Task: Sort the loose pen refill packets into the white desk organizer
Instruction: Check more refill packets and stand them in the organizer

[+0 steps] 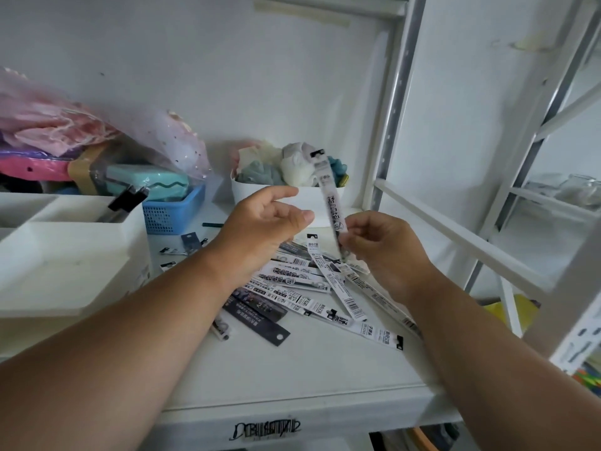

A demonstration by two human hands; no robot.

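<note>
At the left of the shelf (325,369) stands the white desk organizer (65,255), well left of the loose refill packets (302,288). The right hand (380,252) pinches one packet (330,200) by its lower end, long axis upright. The left hand (260,229), nearer the organizer, hovers loosely curled, holding nothing.

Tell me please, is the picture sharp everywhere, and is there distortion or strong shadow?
Head view: soft even light, no hard shadows or glare; the wide lens bends the shelf posts near the right edge; the packet held up by the right hand is slightly blurred, its print hard to read; the left hand and the white organizer look soft too.
</note>
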